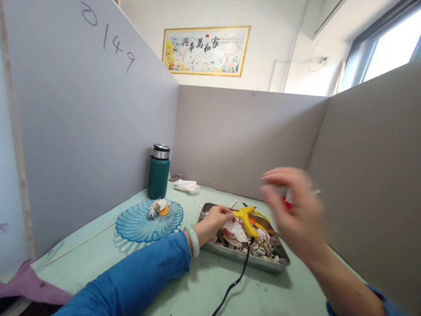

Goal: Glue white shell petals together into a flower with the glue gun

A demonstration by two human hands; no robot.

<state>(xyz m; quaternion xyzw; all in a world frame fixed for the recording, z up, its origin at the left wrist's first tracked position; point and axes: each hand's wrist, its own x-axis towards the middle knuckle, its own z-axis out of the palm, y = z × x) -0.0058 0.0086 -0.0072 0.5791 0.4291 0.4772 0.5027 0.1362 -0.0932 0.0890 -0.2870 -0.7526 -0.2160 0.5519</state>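
My left hand (218, 220) reaches over the metal tray (280, 266), its thumb and fingertips pinched together beside the yellow glue gun (247, 222). Whatever sits between those fingertips is too small to make out. The glue gun lies on top of shells in the tray, among them a large pale shell (235, 231). My right hand (300, 214) is raised right of the tray, blurred, with thumb and fingers curved and a gap between them. On the left, a blue scalloped glass plate (135, 227) bears a small cluster of shells (158, 208), with an orange one in front.
A green flask (158, 172) stands behind the plate, near a white packet (186, 186). The gun's black cord (228, 290) runs toward the front edge. A thin stick (81, 244) lies at left. Grey partitions (245, 134) enclose the table. Something red and white (287, 201) shows behind my right hand.
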